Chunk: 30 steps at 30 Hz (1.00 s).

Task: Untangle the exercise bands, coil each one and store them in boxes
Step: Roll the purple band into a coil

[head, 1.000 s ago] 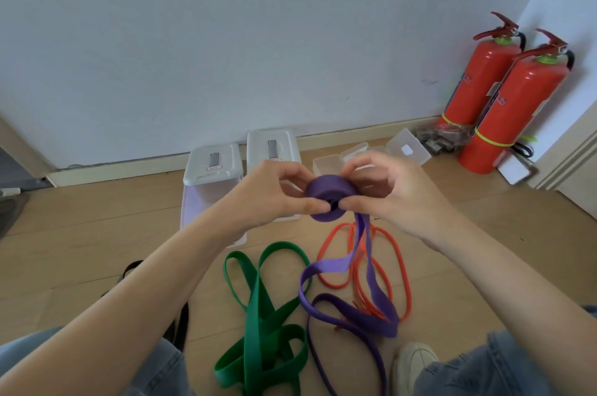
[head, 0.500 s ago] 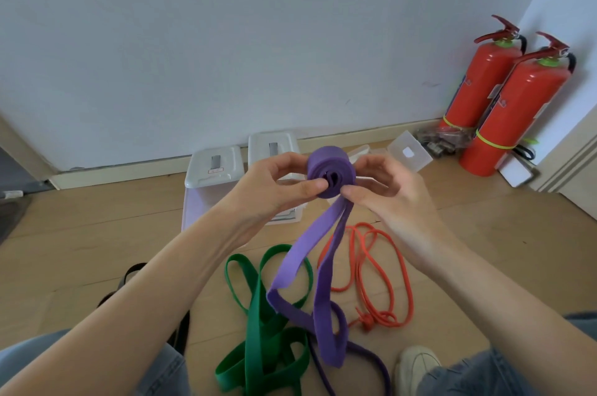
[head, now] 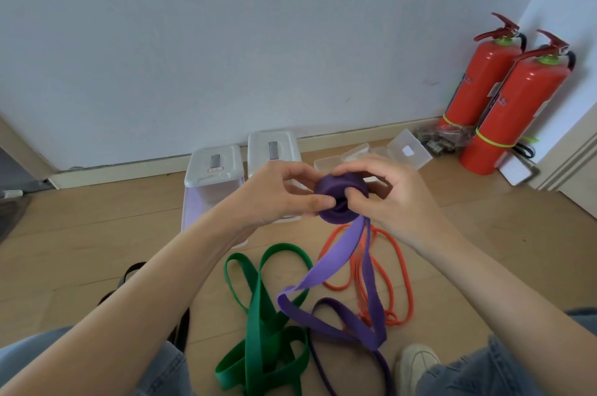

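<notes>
Centrally, the partly coiled flat purple rubber exercise band point(head: 340, 198) is pinched between the left hand point(head: 277, 193) and right hand point(head: 392, 193), its tail hanging to the wooden floor point(head: 80, 250) beside green point(head: 261, 315) and orange bands point(head: 392, 272); lidded translucent plastic boxes point(head: 213, 182) stand behind.

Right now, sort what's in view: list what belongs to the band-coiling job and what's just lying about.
Part of the job:
- purple band, being coiled by left hand and right hand
- green band
- orange band
- black band
- two lidded boxes
- open clear box with its lid

Just lying about:
- two fire extinguishers
- clear bag of clutter
</notes>
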Available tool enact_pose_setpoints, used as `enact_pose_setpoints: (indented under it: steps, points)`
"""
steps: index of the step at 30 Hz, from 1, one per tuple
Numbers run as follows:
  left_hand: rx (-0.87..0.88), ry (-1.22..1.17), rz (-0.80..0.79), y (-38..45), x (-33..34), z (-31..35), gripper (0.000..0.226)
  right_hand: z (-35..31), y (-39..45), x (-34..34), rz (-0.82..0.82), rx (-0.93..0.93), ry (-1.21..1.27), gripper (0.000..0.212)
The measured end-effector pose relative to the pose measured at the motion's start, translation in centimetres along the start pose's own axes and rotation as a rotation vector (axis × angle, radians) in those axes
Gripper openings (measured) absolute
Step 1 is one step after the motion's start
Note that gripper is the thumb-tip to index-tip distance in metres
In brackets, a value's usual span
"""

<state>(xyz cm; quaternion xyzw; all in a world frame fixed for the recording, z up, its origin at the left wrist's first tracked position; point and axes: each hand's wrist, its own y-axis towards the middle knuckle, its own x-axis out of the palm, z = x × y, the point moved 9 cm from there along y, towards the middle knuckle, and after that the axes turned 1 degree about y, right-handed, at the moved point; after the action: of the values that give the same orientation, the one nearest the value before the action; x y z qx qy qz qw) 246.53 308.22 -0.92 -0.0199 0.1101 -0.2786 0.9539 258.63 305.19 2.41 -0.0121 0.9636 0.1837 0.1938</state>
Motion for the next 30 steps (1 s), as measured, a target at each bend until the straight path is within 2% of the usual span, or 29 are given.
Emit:
enact_pose_setpoints:
  steps: [4, 8, 12, 17, 19, 21, 23, 27, 30]
  points:
    - [-0.006, -0.014, 0.025, -0.1, -0.3, -0.2, 0.026, 0.6, 0.2, -0.2, 0.017, 0.058, 0.155, 0.033]
    - [0.023, -0.236, 0.144, -0.2, -2.1, 0.2, 0.038, 1.4, 0.2, -0.6, 0.084, 0.149, 0.385, 0.044]
    - [0.047, -0.457, 0.219, -0.2, -2.9, 0.1, 0.036, 2.2, -0.1, -0.1, 0.135, 0.225, 0.407, 0.047]
    - [0.056, -0.560, 0.231, -0.1, -1.8, -0.3, 0.028, 2.5, -0.2, 0.2, 0.162, 0.223, 0.575, 0.045]
    - [0.066, -0.580, 0.223, -0.1, -1.3, -0.3, 0.028, 2.4, -0.1, 0.1, 0.159, 0.214, 0.571, 0.042]
    - [0.057, -0.504, 0.202, 0.1, -1.2, -0.2, 0.033, 2.1, 0.1, -0.7, 0.162, 0.190, 0.465, 0.032]
    - [0.061, -0.238, 0.179, 0.2, -1.7, 0.3, 0.034, 1.4, 0.4, -1.5, 0.121, 0.123, 0.262, 0.029]
    - [0.127, 0.227, 0.070, 0.3, -1.0, 1.4, 0.035, 0.0, 0.3, -0.1, -0.120, -0.049, -0.293, 0.030]
    - [0.129, 0.410, 0.102, 0.2, -0.7, 1.3, 0.028, 0.2, 0.1, 0.9, -0.183, -0.056, -0.366, 0.028]
